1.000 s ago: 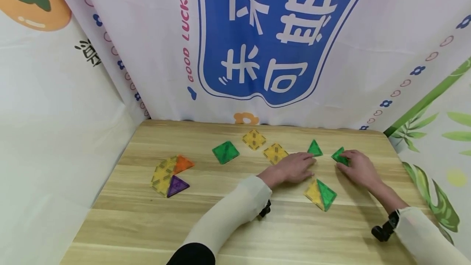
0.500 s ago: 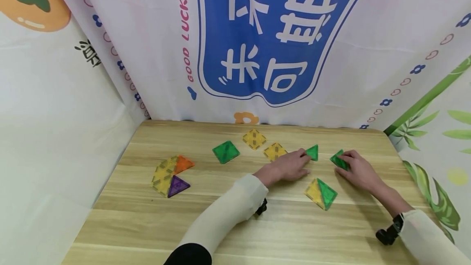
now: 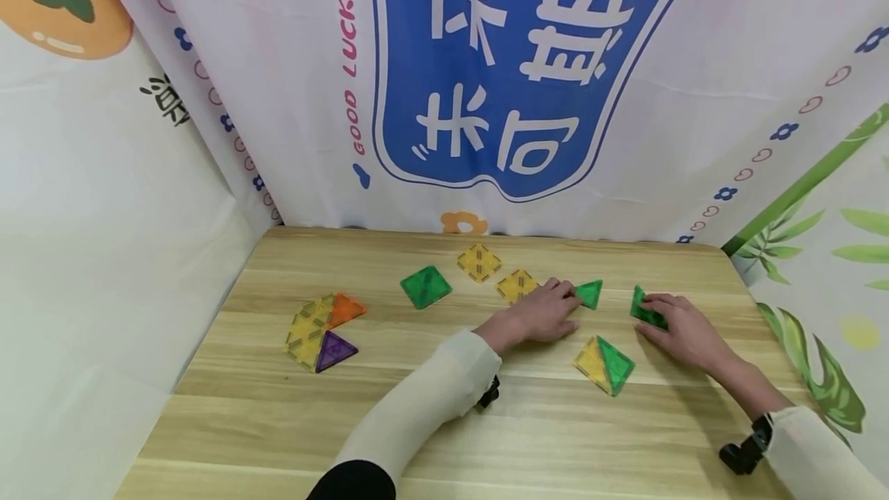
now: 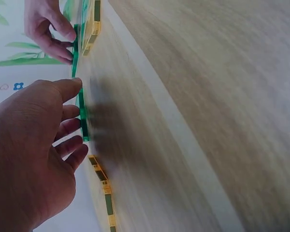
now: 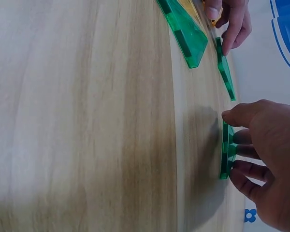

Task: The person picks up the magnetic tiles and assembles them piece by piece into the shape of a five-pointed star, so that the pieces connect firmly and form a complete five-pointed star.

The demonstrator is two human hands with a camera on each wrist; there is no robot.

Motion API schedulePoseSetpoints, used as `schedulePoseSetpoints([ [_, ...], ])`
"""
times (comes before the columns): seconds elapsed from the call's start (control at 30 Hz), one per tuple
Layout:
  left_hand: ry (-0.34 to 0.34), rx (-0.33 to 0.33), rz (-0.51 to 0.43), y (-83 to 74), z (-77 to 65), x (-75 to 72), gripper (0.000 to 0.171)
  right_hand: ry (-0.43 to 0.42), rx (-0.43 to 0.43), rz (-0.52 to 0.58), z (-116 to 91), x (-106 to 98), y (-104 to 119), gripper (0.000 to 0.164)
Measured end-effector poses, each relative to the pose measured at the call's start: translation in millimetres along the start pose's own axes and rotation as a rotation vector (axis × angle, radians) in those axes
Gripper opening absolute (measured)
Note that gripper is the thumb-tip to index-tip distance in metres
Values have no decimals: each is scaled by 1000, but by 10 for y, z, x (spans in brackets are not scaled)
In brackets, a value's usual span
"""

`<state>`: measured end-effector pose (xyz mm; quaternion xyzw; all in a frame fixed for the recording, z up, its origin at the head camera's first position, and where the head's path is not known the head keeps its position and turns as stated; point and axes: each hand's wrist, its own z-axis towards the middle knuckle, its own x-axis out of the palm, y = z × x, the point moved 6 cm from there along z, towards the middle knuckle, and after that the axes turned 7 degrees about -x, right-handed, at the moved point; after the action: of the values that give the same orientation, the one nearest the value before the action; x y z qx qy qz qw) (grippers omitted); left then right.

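Note:
My left hand (image 3: 538, 315) is low over the table, its fingertips at the left side of a green triangular magnetic tile (image 3: 589, 294). In the left wrist view, thumb and fingers (image 4: 70, 126) pinch that tile (image 4: 83, 118). On the right, my right hand (image 3: 684, 328) grips a second green triangular tile (image 3: 646, 310), partly covered by the fingers. The right wrist view shows this tile (image 5: 225, 152) between thumb and fingertips. Nearer me, a yellow triangle (image 3: 593, 363) and a green triangle (image 3: 616, 365) lie edge to edge.
Left of my hands lie a green square (image 3: 426, 287) and two yellow squares (image 3: 479, 262), one partly behind my left hand. Further left, several yellow tiles (image 3: 305, 332) form a half-round with an orange triangle (image 3: 346, 310) and a purple triangle (image 3: 336, 351). A printed cloth (image 3: 312, 99) hangs behind the table.
Both green triangles have turned under my fingers. My left hand has shifted slightly left. My right hand has moved a little right and nearer, with its tile. The other tiles have stayed put.

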<state>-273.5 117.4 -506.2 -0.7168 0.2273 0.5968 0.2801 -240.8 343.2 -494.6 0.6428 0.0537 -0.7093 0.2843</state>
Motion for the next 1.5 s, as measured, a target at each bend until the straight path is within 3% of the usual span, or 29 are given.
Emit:
schedulePoseSetpoints([
  [0.27,-4,14,23,-42,9,8,54,-10,-8,21,-39,-24,15,40],
  [0.53,14,3,-84,-40,40,15,56,-115,-81,11,-95,-31,15,20],
  [0.7,-8,-6,-101,-26,54,-5,54,-171,-91,-2,-126,2,5,27],
  [0.83,-39,-36,-95,-5,85,-12,57,-221,-41,-28,-185,6,-13,48],
  [0.97,-53,-79,-65,18,120,-7,62,-243,53,-46,-253,8,-40,58],
  [1.17,-50,-115,-73,52,153,8,63,-240,138,-37,-307,20,-51,60],
  [1.5,-61,-113,-91,91,192,28,64,-223,211,-40,-319,33,-88,57],
])
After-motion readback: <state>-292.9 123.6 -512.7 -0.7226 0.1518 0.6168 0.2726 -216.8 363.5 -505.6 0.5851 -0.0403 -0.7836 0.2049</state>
